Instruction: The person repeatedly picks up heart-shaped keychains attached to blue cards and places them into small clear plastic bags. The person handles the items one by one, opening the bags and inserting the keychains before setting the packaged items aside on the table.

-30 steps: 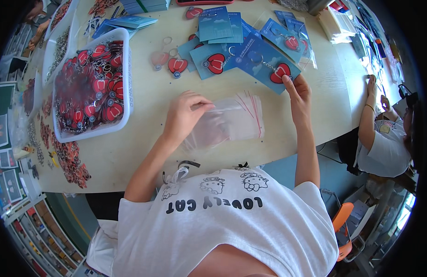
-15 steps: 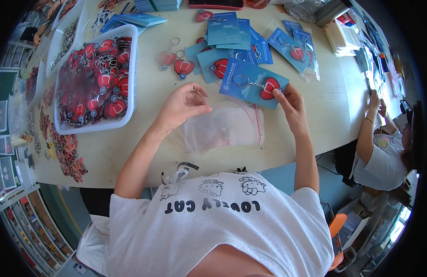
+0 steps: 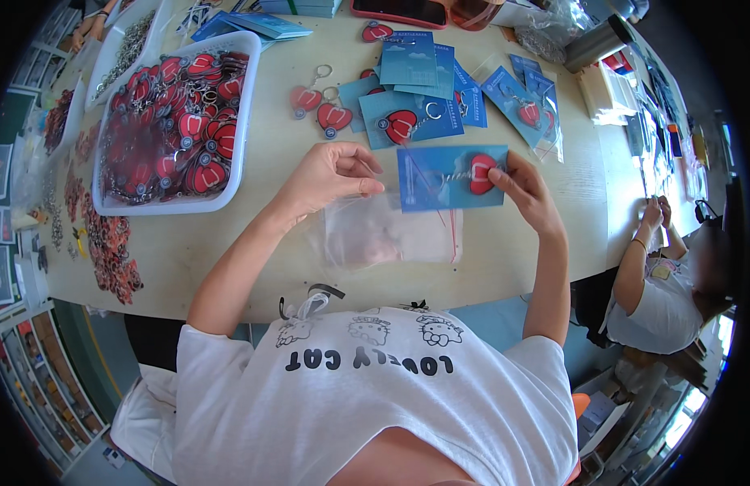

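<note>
My right hand (image 3: 530, 190) pinches the right end of a blue card (image 3: 419, 198), thumb on top beside the red heart-shaped keychain (image 3: 481, 174) that lies on the card with its chain. My left hand (image 3: 338, 180) is closed, thumb against fingers, on thin film of a clear plastic bag just left of the card. A red seal line of the bag crosses the card's left part, which looks hazy behind film. Below lies a stack of clear zip bags (image 3: 363, 239) with red seal lines. Two loose heart keychains (image 3: 334, 119) rest beyond my left hand.
A white bin (image 3: 247, 130) full of red keychains stands at left, with smaller parts heaped beside it (image 3: 115, 259). Beyond the held card lie several blue cards (image 3: 409, 61) and bagged ones (image 3: 517, 105). A metal flask (image 3: 598, 44) is far right; another person (image 3: 658, 283) works at right.
The card has turned from slanted to nearly level and moved slightly down and right, its left part now behind the bag's film. My left hand has shifted a little right in view.
</note>
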Demonstrator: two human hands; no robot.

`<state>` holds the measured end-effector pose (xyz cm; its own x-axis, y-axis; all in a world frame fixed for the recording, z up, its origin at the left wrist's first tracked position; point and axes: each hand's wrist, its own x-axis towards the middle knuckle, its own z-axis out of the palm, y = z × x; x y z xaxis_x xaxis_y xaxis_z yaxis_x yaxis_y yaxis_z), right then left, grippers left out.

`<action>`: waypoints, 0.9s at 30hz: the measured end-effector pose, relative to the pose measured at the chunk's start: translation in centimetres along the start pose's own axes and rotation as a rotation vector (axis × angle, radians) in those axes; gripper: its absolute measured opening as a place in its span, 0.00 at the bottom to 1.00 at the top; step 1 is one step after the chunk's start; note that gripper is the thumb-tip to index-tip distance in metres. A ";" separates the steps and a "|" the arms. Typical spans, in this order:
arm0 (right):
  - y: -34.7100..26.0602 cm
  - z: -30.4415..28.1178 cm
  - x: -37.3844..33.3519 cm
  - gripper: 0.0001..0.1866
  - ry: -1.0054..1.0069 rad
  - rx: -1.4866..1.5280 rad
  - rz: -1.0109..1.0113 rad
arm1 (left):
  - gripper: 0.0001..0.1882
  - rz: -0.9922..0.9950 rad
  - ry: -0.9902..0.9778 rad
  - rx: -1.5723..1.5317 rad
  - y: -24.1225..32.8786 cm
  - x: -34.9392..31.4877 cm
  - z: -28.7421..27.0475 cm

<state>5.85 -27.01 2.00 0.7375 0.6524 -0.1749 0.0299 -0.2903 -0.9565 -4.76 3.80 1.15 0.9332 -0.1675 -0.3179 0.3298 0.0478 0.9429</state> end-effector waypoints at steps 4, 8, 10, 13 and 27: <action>-1.7 -0.3 0.9 0.14 -0.167 -0.133 0.047 | 0.11 0.062 -0.043 0.013 -0.4 0.6 0.9; -1.9 4.1 2.7 0.15 -0.247 -0.140 -0.060 | 0.13 0.131 -0.075 0.182 -0.2 1.3 1.6; -2.3 6.1 2.7 0.14 -0.126 -0.111 0.039 | 0.14 0.150 -0.064 0.216 -0.1 1.3 1.6; -2.8 7.2 1.9 0.12 0.101 0.050 0.054 | 0.14 0.143 -0.037 0.235 -0.1 1.1 1.0; -2.3 6.0 -0.1 0.09 0.243 0.351 -0.114 | 0.16 0.384 0.035 0.494 2.9 2.1 4.0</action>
<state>1.62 -22.17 2.86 0.8814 0.4704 -0.0437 -0.0797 0.0568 -0.9952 -2.41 -0.34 3.61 0.9788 -0.1963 0.0576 -0.1273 -0.3636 0.9228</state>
